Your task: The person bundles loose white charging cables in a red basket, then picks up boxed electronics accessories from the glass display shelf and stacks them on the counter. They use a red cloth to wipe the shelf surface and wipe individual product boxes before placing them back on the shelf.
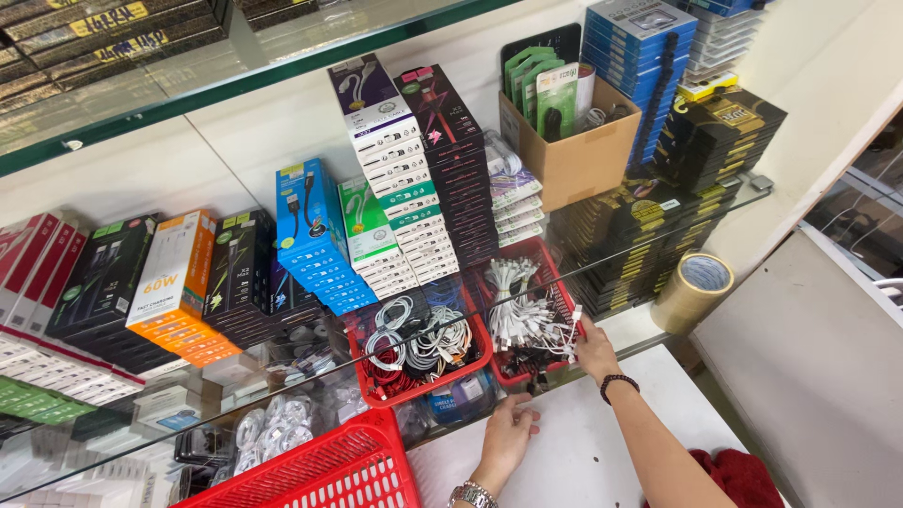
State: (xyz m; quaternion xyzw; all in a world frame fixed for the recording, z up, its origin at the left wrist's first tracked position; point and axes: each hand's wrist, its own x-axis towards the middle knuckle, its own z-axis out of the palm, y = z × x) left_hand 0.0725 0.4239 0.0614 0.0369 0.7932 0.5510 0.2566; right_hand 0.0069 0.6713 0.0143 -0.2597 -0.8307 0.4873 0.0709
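My right hand point(594, 350), with a dark bead bracelet on its wrist, reaches to the front corner of a small red basket point(553, 275) on the glass shelf. Its fingertips pinch a white cable point(575, 320) from the bundle of white cables point(515, 310) in that basket. My left hand point(509, 436), with a metal watch on its wrist, lies flat and fingers apart on the white counter point(574, 452), just below the shelf edge. Another red basket point(428, 386), holding coiled grey, white and red cables point(419, 343), stands to the left of the first.
Stacks of boxed cables fill the shelf: blue point(315, 240), white and green point(400, 221), orange point(179, 287), black point(640, 230). A cardboard box point(574, 155) stands behind. A tape roll point(691, 290) sits at right. A large red basket point(320, 470) is at bottom left, a red cloth point(743, 475) at bottom right.
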